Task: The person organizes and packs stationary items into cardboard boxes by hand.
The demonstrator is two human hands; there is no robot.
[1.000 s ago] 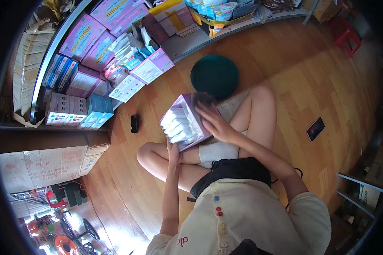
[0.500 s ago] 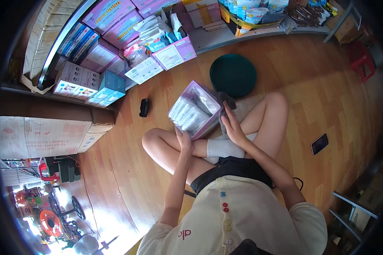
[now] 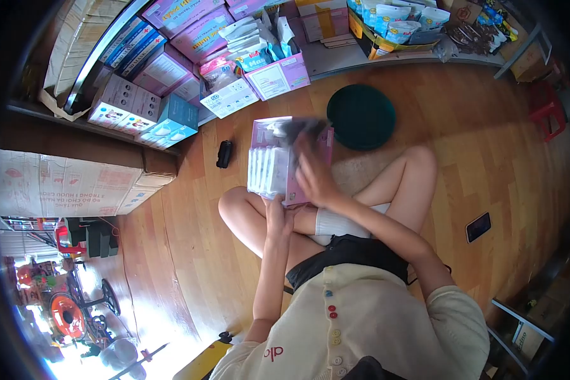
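A purple cardboard box (image 3: 297, 190) with white packets (image 3: 267, 170) in it is held over my crossed legs. My left hand (image 3: 277, 216) grips the box at its near edge, just below the packets. Against the box's right part, my right hand (image 3: 313, 174) has its fingers on a dark grey cloth (image 3: 305, 130), which is smeared by motion. The cloth covers part of the box's opening, so what lies beneath it is hidden.
A dark green round stool or lid (image 3: 361, 117) and a small black object (image 3: 224, 154) are on the wooden floor, with a phone (image 3: 478, 227) to the right. Shelves with boxes (image 3: 277, 77) and pouches run along the far side. A large carton (image 3: 69, 183) stands left.
My right hand has brought the grey cloth from the box's outer right side to over its top. The box has turned more upright in view, and the view has shifted slightly.
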